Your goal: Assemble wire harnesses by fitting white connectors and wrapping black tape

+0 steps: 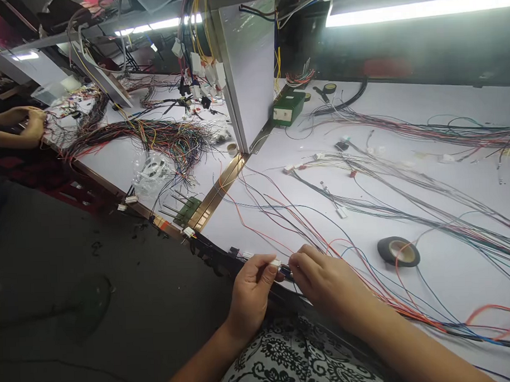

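Near the table's front edge, my left hand (254, 286) pinches a small white plug connector (276, 263) between thumb and forefinger. Just to its right, my right hand (318, 272) is closed, its fingertips pressed together on a thin wire beside the connector. Dark and blue wires (286, 271) run between the two hands at the connector. Whether a wire end sits inside the connector is hidden by the fingers. Loose red and blue wires (362, 282) lie beyond and under my right forearm.
A roll of black tape (398, 252) lies to the right. Wire bundles (406, 202) with white connectors spread across the table. A green box (289, 108) stands by the upright divider (251, 74). At left are a pinned green block (186, 210), tangled wires (165, 141) and another person's arms (22, 124).
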`<state>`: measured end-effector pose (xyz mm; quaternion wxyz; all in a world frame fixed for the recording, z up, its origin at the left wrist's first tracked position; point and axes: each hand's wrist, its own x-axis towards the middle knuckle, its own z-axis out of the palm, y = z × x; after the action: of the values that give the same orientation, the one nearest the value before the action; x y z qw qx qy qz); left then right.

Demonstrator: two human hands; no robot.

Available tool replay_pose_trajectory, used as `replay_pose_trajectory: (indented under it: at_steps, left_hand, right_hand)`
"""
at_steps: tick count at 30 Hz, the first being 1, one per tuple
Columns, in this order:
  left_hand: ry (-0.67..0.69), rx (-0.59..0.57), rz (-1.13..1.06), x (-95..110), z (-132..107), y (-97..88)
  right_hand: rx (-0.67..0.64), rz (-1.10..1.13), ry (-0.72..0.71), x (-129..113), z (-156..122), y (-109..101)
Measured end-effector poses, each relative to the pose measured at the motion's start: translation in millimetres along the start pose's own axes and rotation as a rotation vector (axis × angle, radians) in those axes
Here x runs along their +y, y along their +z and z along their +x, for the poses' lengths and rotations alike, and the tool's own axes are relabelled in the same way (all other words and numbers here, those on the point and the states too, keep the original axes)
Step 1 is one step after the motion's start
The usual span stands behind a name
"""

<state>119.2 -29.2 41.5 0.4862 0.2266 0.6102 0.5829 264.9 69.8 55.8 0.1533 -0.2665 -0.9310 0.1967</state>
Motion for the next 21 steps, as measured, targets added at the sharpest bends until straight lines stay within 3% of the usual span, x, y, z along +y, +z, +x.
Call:
replay_pose_trajectory:
  at_steps: [3, 8, 12, 14, 18, 21]
  left_hand:
    - [0.172, 0.013, 0.19, 1.7, -2.5, -2.7]
    - [0.249, 0.006, 0.231, 1.6, -3.6, -5.5]
    - [0.392, 0.035, 0.317, 0.6, -2.4, -8.0]
    - [0.288, 0.018, 0.276, 0.9, -2.0, -8.7]
    - [-0.108, -0.017, 0.003, -0.5, -0.5, -9.1]
    - [-0.219, -0.007, -0.158, -2.4, 2.2, -8.6]
  right_hand:
    - [0.01, 0.015, 0.014, -3.8, 0.7, 1.3]
    - [0.008, 0.155, 0.113, -9.6, 5.3, 1.9]
    - [0.071, 0.105, 0.032, -10.2, 2.2, 4.9]
    - [0.088, 0.058, 0.012, -9.4, -0.7, 5.6]
    - [0.047, 0.01, 0.006, -6.1, -4.8, 4.1]
    - [0.007, 0.05, 0.006, -4.3, -5.3, 2.3]
